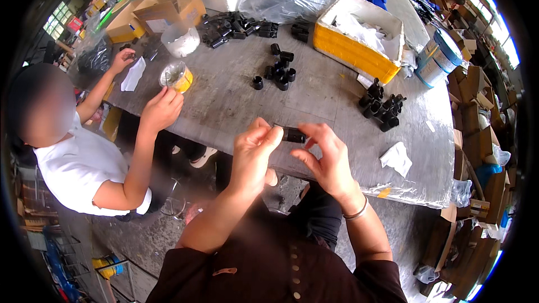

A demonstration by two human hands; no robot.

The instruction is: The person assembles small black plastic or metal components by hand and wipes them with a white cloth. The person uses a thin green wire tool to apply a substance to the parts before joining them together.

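Just above the table's near edge, I hold a short black cylindrical part (293, 135) sideways. My left hand (255, 148) is closed on its left end, pinching it between thumb and fingers. My right hand (327, 160), with a bracelet at the wrist, is at the other end. Its fingertips are at or almost against the part, while the thumb stands apart below. Ahead of my hands is a small cluster of black cylindrical parts (282, 73). Another group of black parts (383, 105), some with protruding ends, stands to the right.
At left a co-worker (90, 174) in white handles a small tub (177, 77). A white container (181, 39) and a heap of black parts (238, 27) are farther back. A yellow-and-white foam box (356, 50), a bucket (438, 59) and a crumpled white cloth (396, 158) are on the right.
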